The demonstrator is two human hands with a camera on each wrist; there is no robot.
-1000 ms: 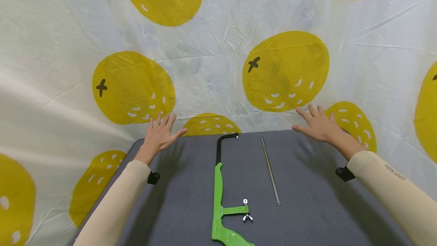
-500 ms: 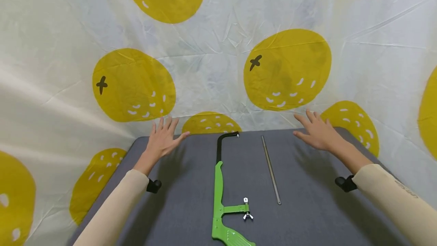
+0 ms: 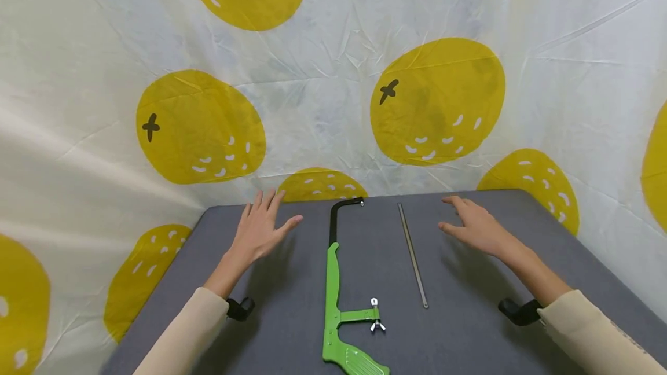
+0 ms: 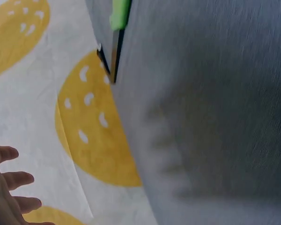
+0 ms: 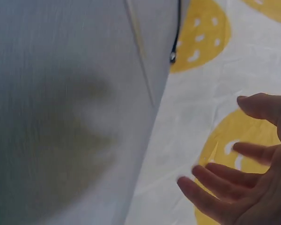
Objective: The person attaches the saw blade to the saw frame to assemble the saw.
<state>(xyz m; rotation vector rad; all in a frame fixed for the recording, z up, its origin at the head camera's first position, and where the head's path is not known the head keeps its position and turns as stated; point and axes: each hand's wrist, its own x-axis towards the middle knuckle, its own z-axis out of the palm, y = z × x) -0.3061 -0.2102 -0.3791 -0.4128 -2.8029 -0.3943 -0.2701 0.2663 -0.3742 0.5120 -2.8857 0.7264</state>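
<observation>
A green hacksaw frame (image 3: 333,300) with a black bent front arm lies lengthwise on the grey table, its grip toward me. A wing nut (image 3: 377,326) sits on its short side post. To its right lies a thin hacksaw blade (image 3: 413,256), separate from the frame. My left hand (image 3: 259,230) hovers left of the frame, fingers spread and holding nothing. Right of the blade, my right hand (image 3: 479,225) hangs above the table, fingers loosely extended, touching nothing. In the right wrist view the fingers of the right hand (image 5: 243,178) are apart with nothing between them.
The grey table (image 3: 292,328) ends at the back against a pale cloth (image 3: 323,114) printed with yellow fruit, which also hangs along both sides. A black wrist mount (image 3: 241,309) shows under the left forearm, another (image 3: 519,311) under the right.
Both hands have come lower and inward, the left toward the hacksaw frame and the right toward the blade. The right fingers have bent a little. The frame and blade lie as before.
</observation>
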